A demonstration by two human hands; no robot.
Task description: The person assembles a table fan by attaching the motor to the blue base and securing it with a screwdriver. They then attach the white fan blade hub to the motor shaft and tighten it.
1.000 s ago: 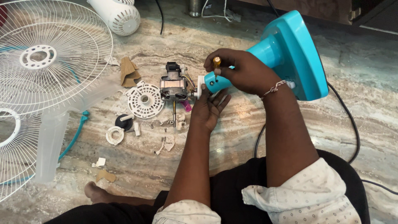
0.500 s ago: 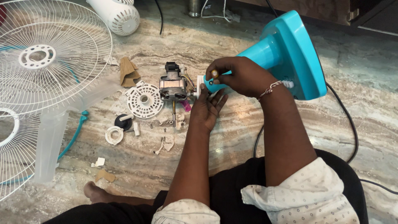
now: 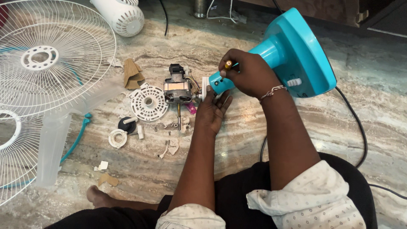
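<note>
A turquoise fan stand [image 3: 296, 55] lies on its side on the stone floor, its neck pointing left. My right hand [image 3: 250, 74] is closed over the neck and grips a screwdriver with a yellow handle tip [image 3: 228, 64]. My left hand [image 3: 214, 110] lies under the end of the neck, fingers apart, supporting it. Just left of the neck end sits the bare fan motor [image 3: 177, 87], with its shaft pointing toward me.
A white ribbed motor cover plate [image 3: 148, 102], small white and black caps [image 3: 122, 131], screws and paper scraps lie left of my hands. White wire fan guards [image 3: 46, 63] fill the left side. A clear fan blade [image 3: 53, 146], a white motor housing [image 3: 121, 17] and a black cord [image 3: 356, 127] are nearby.
My right hand has shifted slightly on the neck, and the screwdriver handle has turned a little. The left hand and the fan stand stay where they were.
</note>
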